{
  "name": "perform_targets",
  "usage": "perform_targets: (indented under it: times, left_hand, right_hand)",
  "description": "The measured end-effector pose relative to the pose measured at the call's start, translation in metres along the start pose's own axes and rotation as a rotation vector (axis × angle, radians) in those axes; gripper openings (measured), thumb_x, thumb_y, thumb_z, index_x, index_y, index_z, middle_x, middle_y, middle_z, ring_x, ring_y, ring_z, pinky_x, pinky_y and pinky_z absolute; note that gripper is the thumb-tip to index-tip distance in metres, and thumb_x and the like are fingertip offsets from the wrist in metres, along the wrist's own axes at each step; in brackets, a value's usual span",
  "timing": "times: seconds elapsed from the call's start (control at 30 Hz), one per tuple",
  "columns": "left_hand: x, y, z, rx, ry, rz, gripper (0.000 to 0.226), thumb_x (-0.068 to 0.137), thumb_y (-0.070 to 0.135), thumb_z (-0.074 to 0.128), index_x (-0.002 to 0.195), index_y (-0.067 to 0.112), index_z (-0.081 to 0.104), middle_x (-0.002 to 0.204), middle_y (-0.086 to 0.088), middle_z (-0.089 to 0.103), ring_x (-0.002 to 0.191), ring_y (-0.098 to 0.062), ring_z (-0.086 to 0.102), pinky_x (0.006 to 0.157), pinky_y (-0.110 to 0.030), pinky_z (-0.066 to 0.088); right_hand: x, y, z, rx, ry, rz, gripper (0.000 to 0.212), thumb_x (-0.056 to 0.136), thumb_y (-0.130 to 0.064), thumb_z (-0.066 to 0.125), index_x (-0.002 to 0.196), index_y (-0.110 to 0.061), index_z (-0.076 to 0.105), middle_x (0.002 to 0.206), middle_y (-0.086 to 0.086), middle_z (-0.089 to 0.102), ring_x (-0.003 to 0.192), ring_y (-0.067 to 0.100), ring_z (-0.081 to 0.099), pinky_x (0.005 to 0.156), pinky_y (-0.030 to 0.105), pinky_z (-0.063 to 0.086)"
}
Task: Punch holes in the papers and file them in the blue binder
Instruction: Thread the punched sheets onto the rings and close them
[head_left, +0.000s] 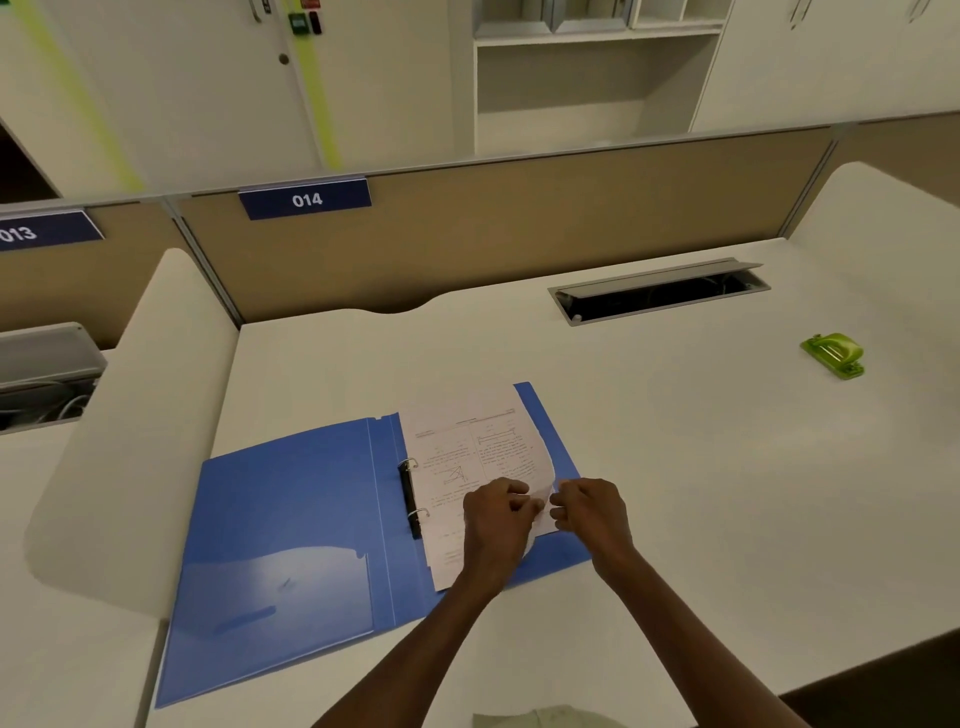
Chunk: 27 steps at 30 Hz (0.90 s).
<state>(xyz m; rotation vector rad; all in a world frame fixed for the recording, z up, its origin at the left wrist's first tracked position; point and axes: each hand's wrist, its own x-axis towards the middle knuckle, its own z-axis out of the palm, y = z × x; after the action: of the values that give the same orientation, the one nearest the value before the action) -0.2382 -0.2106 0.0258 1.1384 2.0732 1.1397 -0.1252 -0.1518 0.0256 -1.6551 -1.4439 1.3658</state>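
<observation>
- Papers (467, 467) lie on right half of open blue binder (291, 519), near worktop (675, 467) front edge, left of centre; sheets look threaded on the rings (413, 488).
- Left hand (496, 519) and right hand (587, 512): each grip pinches the papers' curled right edge.
- Step looks like filing; next likely flatten sheets, close rings.
- Green hole punch (834, 355) sits well apart, near right edge.
- Partition labels (306, 199) read "014", "013"; page print illegible.

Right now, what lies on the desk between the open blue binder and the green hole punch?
Nothing: in the head view, only bare white desk separates the blue binder from the green hole punch.
</observation>
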Motion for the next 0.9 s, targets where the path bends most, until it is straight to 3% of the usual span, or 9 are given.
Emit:
perform_targets:
  times: [0.13, 0.3, 0.43, 0.53, 0.7, 0.83, 0.9]
  left_hand:
    - [0.004, -0.012, -0.004, -0.115, 0.040, -0.126, 0.027, 0.073, 0.029, 0.081, 0.091, 0.010, 0.074, 0.091, -0.001, 0.073, 0.077, -0.009, 0.064, 0.064, -0.004, 0.041]
    - [0.002, -0.022, -0.007, -0.208, 0.055, -0.187, 0.024, 0.067, 0.032, 0.085, 0.081, 0.018, 0.072, 0.080, 0.010, 0.070, 0.073, -0.008, 0.065, 0.063, -0.007, 0.043]
    - [0.004, -0.025, -0.008, -0.280, 0.053, -0.229, 0.028, 0.061, 0.033, 0.088, 0.077, 0.021, 0.069, 0.077, 0.012, 0.070, 0.070, -0.006, 0.065, 0.062, -0.013, 0.052]
    - [0.006, -0.025, -0.008, -0.332, 0.042, -0.253, 0.028, 0.059, 0.032, 0.089, 0.074, 0.019, 0.069, 0.074, 0.010, 0.071, 0.064, -0.007, 0.067, 0.058, -0.016, 0.055]
    - [0.005, -0.021, -0.012, -0.496, -0.008, -0.324, 0.020, 0.066, 0.027, 0.086, 0.077, 0.020, 0.070, 0.070, 0.011, 0.073, 0.064, -0.006, 0.068, 0.052, -0.010, 0.050]
    - [0.002, -0.021, -0.020, -0.580, -0.022, -0.391, 0.015, 0.080, 0.024, 0.076, 0.094, 0.020, 0.072, 0.095, 0.006, 0.073, 0.083, -0.014, 0.067, 0.059, -0.014, 0.053]
    - [0.000, -0.020, -0.031, -0.598, 0.032, -0.403, 0.014, 0.082, 0.023, 0.074, 0.095, 0.019, 0.071, 0.098, 0.004, 0.073, 0.083, -0.016, 0.070, 0.064, -0.021, 0.058]
  right_hand:
    - [0.002, -0.001, 0.006, -0.030, -0.051, 0.000, 0.019, 0.094, -0.022, 0.057, 0.089, -0.006, 0.066, 0.092, 0.011, 0.072, 0.075, 0.024, 0.071, 0.068, 0.031, 0.060]
    - [0.009, 0.001, 0.013, -0.082, -0.067, 0.025, 0.023, 0.090, -0.028, 0.063, 0.091, -0.005, 0.065, 0.095, 0.016, 0.072, 0.082, 0.031, 0.070, 0.077, 0.044, 0.060]
    - [0.013, 0.002, 0.013, -0.094, -0.070, 0.053, 0.042, 0.088, -0.033, 0.066, 0.123, -0.011, 0.057, 0.123, 0.009, 0.063, 0.104, 0.029, 0.064, 0.086, 0.044, 0.057]
    - [0.015, 0.001, 0.013, -0.107, -0.036, 0.060, 0.052, 0.087, -0.033, 0.067, 0.133, -0.016, 0.050, 0.134, 0.007, 0.055, 0.114, 0.030, 0.059, 0.092, 0.046, 0.054]
    - [0.021, 0.003, 0.012, -0.097, -0.014, 0.082, 0.030, 0.090, -0.020, 0.062, 0.120, -0.016, 0.059, 0.124, 0.008, 0.062, 0.102, 0.028, 0.062, 0.087, 0.045, 0.057]
    - [0.025, 0.007, 0.010, -0.155, 0.019, 0.082, 0.025, 0.089, -0.012, 0.059, 0.113, -0.011, 0.063, 0.115, 0.009, 0.066, 0.091, 0.024, 0.065, 0.076, 0.035, 0.059]
    - [0.027, 0.012, 0.007, -0.184, 0.043, 0.060, 0.022, 0.088, -0.007, 0.059, 0.109, -0.011, 0.064, 0.114, 0.008, 0.066, 0.086, 0.021, 0.063, 0.071, 0.030, 0.057]
